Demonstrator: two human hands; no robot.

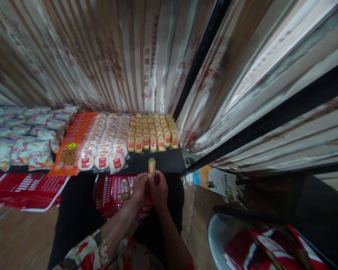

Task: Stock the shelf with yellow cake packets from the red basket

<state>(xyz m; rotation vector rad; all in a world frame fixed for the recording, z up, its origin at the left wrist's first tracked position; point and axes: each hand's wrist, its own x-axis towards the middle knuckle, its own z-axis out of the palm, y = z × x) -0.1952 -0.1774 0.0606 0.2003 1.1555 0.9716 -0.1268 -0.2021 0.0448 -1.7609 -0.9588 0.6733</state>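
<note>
Wrapped snack (151, 165): standing nearly upright between both hands, just off the front edge of the shelf (169, 160), yellow top showing clear of the fingers.
Grip: clamped on the snack's lower end, left hand (141, 187) and right hand (161, 189) meeting there; exact finger placement too dark to tell.
Handling: light pressure looks wise here, contents probably crushable; best pinched near the end, wrapper unstrained, wrists low and clear of the packed rows.
Red basket (101, 193): right below the hands, a few wrapped pieces (125, 183) lying inside, handy and close.
Yellow packets (153, 142): ranked upright beyond the snack, front ones easily tipped by a careless knuckle.
Leftward: round white packs (101, 161), orange bag (70, 153), then plump white bags (30, 152).
</note>
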